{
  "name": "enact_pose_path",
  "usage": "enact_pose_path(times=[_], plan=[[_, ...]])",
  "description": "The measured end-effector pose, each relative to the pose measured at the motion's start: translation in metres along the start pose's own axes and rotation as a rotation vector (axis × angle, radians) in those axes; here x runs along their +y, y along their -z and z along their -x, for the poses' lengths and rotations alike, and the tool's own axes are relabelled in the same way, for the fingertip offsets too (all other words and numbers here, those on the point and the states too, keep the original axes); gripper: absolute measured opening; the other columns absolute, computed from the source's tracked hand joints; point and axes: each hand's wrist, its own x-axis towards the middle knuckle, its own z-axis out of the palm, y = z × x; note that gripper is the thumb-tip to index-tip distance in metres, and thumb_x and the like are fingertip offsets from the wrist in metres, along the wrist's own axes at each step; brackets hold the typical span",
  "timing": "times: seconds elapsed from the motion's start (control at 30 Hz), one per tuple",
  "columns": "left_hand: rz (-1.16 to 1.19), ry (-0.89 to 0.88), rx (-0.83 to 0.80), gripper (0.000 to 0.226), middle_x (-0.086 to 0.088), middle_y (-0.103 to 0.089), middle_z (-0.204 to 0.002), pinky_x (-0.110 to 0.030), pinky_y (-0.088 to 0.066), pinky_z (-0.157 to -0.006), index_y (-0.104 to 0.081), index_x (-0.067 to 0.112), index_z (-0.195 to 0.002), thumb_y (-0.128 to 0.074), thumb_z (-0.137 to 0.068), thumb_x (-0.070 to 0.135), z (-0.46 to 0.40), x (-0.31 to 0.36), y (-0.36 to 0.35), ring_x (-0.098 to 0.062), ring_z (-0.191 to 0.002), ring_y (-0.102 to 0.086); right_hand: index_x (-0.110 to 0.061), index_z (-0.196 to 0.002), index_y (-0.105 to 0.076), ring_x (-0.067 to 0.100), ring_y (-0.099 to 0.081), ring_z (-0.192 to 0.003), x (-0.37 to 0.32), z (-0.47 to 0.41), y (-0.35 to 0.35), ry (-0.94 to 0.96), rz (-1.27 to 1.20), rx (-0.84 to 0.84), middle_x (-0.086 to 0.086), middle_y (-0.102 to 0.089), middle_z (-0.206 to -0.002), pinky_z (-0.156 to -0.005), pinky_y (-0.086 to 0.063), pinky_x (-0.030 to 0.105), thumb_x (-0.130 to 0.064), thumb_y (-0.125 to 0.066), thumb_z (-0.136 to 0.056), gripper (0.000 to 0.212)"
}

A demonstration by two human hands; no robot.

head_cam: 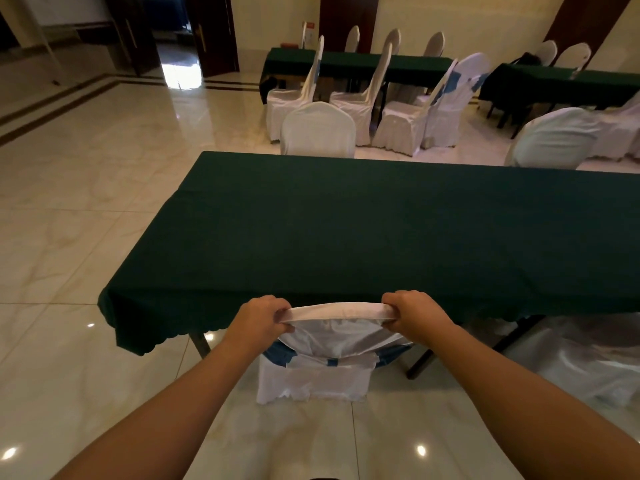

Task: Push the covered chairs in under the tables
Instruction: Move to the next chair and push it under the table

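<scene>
Gripping the top rail of the covered chair point(332, 344) at lower centre of the frame, the person has a hand at each end of the backrest: the left hand point(260, 320) at the left corner, the right hand point(414, 313) at the right. Both sets of fingers point(277, 308) are curled tight over the white cover, thumbs behind, so the rail runs straight between the two fists. The chair back stands almost against the hanging edge of the dark green tablecloth on the table point(381, 230), its seat seemingly already under, though the cloth hides how far.

My guess is the frame is stiff and fairly light, but the satin-looking cover is loose and slippery; it could slide or bunch over the frame instead of carrying the push. Holding the hard top corners through the cloth, as here, looks the soundest grip. On this glossy tiled floor point(69, 237) the legs should glide easily. Another covered chair point(588, 355) sits at the lower right, partly under the same table.
</scene>
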Motion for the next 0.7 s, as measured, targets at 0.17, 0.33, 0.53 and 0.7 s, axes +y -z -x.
enact_pose_path(times=[0.17, 0.33, 0.53, 0.7], plan=[[-0.058, 0.051, -0.015, 0.030, 0.010, -0.059, -0.091, -0.024, -0.041, -0.073, -0.070, 0.029, -0.107, -0.079, -0.079, 0.035, 0.000, -0.011, 0.002, -0.010, -0.081, -0.054, -0.036, -0.095, -0.051, 0.009, -0.051, -0.073, -0.009, -0.006, -0.010, 0.048, 0.024, 0.053, -0.008, -0.057, -0.088, -0.065, -0.042, 0.027, -0.038, -0.071, -0.089, 0.021], [-0.082, 0.017, -0.010, 0.028, 0.014, -0.055, -0.084, -0.024, -0.037, -0.068, -0.071, 0.031, -0.105, -0.079, -0.079, 0.037, -0.001, -0.017, 0.004, -0.007, -0.076, -0.051, -0.033, -0.101, -0.058, 0.010, -0.053, -0.073, -0.010, -0.009, -0.017, 0.052, 0.031, 0.070, -0.009, -0.058, -0.087, -0.067, -0.048, 0.028, -0.040, -0.070, -0.088, 0.019], [-0.061, 0.008, 0.015, 0.029, 0.012, -0.058, -0.087, -0.023, -0.041, -0.070, -0.072, 0.028, -0.108, -0.080, -0.080, 0.032, -0.011, -0.016, 0.006, -0.007, -0.078, -0.052, -0.034, -0.104, -0.058, 0.009, -0.056, -0.074, -0.008, -0.013, -0.017, 0.062, 0.048, 0.076, -0.010, -0.060, -0.089, -0.067, -0.050, 0.027, -0.045, -0.069, -0.089, 0.021], [-0.061, 0.011, -0.006, 0.028, 0.007, -0.059, -0.093, -0.024, -0.039, -0.073, -0.071, 0.026, -0.110, -0.076, -0.084, 0.034, -0.019, 0.004, 0.000, -0.011, -0.083, -0.054, -0.036, -0.106, -0.059, 0.010, -0.059, -0.080, 0.008, -0.013, -0.004, 0.012, 0.027, 0.033, -0.010, -0.065, -0.095, -0.073, -0.052, 0.029, -0.042, -0.071, -0.089, 0.022]])
